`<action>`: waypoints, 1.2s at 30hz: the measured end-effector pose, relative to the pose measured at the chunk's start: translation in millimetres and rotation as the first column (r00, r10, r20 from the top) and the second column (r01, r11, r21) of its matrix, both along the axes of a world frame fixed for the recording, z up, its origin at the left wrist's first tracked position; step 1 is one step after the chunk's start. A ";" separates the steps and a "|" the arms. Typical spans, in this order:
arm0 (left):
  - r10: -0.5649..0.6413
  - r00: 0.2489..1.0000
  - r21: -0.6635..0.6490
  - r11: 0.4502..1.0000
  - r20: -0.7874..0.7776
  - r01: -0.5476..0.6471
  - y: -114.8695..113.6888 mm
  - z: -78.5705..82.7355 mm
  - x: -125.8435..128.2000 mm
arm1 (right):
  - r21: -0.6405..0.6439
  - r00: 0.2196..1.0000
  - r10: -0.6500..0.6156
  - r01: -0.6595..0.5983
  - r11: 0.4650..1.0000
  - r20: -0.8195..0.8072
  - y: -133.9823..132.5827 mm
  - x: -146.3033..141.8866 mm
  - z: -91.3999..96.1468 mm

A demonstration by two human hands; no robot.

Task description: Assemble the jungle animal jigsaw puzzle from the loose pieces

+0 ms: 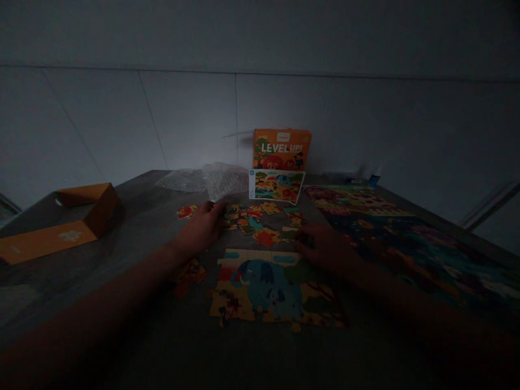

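Observation:
The scene is very dark. My left hand (204, 225) reaches over loose jigsaw pieces (268, 236), its fingers bent but apart; its fingertips are hard to make out. On the right, my right hand (319, 242) is beside the pile's edge, thumb and fingers apart, close to a green and yellow piece (290, 234). I see nothing held in either hand. Between my forearms lies a partly joined puzzle (264, 287) showing blue elephants. More loose pieces (190, 276) lie to its left, partly beside my left forearm.
An orange "LEVEL UP!" box (282, 146) stands at the back, with a picture card (277, 185) leaning before it. Clear plastic wrapping (221, 179) lies left of them. An orange box part (91, 219) is far left, joined puzzles (406, 244) right, a small bottle (374, 177) behind.

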State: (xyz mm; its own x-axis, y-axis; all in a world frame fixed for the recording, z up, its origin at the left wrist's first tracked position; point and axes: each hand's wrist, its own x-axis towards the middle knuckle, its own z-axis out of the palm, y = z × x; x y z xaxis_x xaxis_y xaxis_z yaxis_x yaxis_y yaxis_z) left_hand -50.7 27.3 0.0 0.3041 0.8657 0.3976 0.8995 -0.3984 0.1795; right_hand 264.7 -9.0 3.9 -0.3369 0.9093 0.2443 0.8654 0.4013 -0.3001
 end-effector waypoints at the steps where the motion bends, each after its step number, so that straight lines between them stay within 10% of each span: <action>1: 0.006 1.000 -0.008 1.000 -0.007 -0.006 -0.3 0.3 0.2 | 0.015 1.000 -0.023 0.023 1.000 0.005 2.4 1.6 -2.3; 36: -0.025 1.000 -0.062 0.998 -0.017 0.024 -4.3 2.4 0.7 | 0.028 0.997 -0.002 0.000 1.000 0.078 1.0 -4.9 -1.9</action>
State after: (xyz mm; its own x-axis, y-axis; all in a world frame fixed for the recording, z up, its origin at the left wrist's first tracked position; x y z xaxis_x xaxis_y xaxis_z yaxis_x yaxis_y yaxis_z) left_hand -50.0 22.9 2.4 0.3319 0.8806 0.3381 0.8929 -0.4089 0.1885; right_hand 259.8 -8.0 2.0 -0.3552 0.9029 0.2421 0.8862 0.4077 -0.2202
